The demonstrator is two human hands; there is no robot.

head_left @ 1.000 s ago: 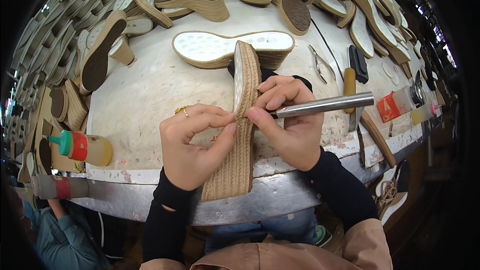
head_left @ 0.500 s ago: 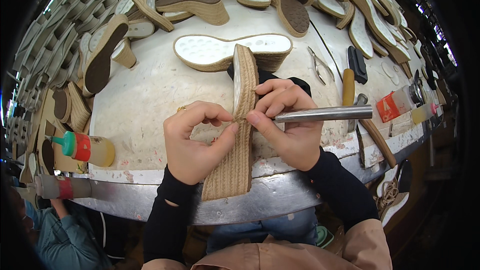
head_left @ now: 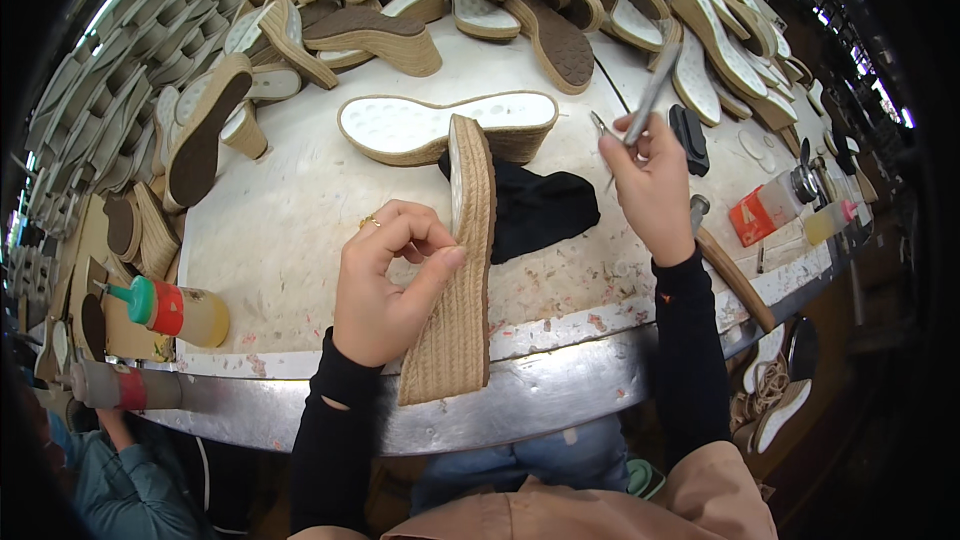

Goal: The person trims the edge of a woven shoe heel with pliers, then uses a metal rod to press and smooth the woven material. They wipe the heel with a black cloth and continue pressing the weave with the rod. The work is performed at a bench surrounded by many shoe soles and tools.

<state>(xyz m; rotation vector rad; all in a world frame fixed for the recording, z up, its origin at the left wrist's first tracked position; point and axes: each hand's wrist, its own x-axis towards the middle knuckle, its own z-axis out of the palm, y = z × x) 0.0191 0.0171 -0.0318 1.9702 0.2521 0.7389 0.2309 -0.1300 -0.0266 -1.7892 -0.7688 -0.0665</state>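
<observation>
Left hand: 1, the person's left hand [head_left: 392, 275], thumb and forefinger pinched together at the braided side of the sole; whether a thread lies between them, cannot tell.
Sole in work: 1 wedge sole [head_left: 455, 310], braided side up, heel end over the metal edge [head_left: 560, 402] of the table [head_left: 300, 270], toe end overlapping the spare sole in view; contact there not clear.
Right hand: 1, right hand [head_left: 650, 180], clear of the sole, grasping 1 metal rod [head_left: 657, 80], blurred, slanting up and away.
Pliers: 1 pair [head_left: 600, 122], partly hidden behind the right hand.
Spare sole: 1 [head_left: 400, 125], white dimpled face up.
Cloth: 1 black cloth [head_left: 545, 212], beside the wedge sole.
Bottles: 4; green-capped bottle [head_left: 180, 312] and grey bottle [head_left: 130, 386] at left, red-labelled bottle [head_left: 768, 208] and pink-capped bottle [head_left: 828, 224] at right.
Hammer: 1 [head_left: 735, 278], wooden handle.
Block: 1 black block [head_left: 688, 138], near the right hand.
Sole heap: brown and white soles [head_left: 555, 40] at the back, too crowded to count.
Co-worker: 1 person [head_left: 140, 490], lower left, teal sleeve.
</observation>
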